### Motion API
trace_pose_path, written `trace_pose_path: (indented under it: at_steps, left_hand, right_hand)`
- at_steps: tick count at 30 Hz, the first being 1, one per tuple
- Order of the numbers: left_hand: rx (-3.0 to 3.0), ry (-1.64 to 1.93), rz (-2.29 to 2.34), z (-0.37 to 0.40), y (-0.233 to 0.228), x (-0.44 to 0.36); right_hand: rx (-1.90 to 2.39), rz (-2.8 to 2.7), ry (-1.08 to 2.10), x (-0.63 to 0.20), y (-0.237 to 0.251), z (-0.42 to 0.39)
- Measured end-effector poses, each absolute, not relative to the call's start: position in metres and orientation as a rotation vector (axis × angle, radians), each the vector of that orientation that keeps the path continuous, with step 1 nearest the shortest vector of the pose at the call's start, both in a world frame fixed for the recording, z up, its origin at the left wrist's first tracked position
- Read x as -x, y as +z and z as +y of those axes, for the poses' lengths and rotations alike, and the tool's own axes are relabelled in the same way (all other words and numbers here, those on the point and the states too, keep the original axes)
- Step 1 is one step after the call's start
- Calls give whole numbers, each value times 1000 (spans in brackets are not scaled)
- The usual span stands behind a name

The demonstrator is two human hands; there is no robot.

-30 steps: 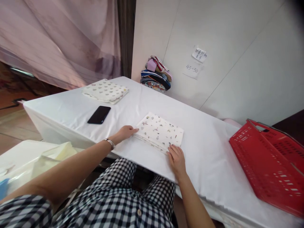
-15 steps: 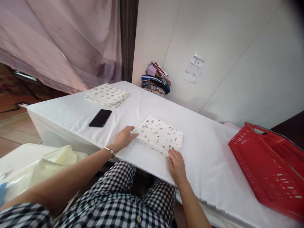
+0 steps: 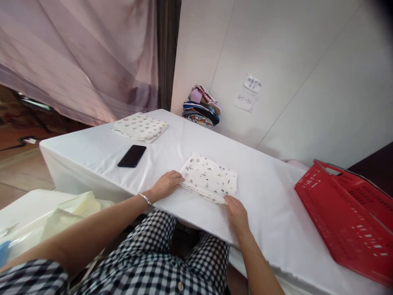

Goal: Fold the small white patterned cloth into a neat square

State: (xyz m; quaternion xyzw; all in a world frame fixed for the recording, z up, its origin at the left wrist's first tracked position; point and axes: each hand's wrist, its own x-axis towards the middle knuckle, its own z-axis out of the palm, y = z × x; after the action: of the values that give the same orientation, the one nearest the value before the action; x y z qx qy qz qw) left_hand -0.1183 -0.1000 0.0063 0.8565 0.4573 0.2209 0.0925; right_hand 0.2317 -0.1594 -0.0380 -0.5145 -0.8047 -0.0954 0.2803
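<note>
A folded white cloth (image 3: 210,178) with small printed figures lies on the white table (image 3: 270,196) in front of me. My left hand (image 3: 166,185) rests against the cloth's left edge, fingers curled at its side. My right hand (image 3: 237,213) touches the cloth's near right corner with its fingertips. Whether either hand pinches the cloth or only presses against it is unclear.
A black phone (image 3: 132,156) lies left of the cloth. Another folded patterned cloth (image 3: 140,126) sits at the far left corner. A pile of coloured fabrics (image 3: 201,107) leans against the wall. A red plastic basket (image 3: 350,217) stands at the right. A cream bag (image 3: 73,207) lies lower left.
My left hand slid nearer along the cloth's left edge and my right hand shifted right to its near corner. The view tilted, so everything sits lower in frame.
</note>
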Motion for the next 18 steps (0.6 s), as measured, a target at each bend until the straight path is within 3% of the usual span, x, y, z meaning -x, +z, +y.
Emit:
trace_pose_path:
  at_steps: [9,18]
  left_hand:
    - [-2591,810,1342,-105,3,112]
    - [-2608,749,1375,-100,7,99]
  right_hand:
    - [1448,-2246,-192,-230,-26,-169]
    - [1492,-2253,-151,-222,-16,-170]
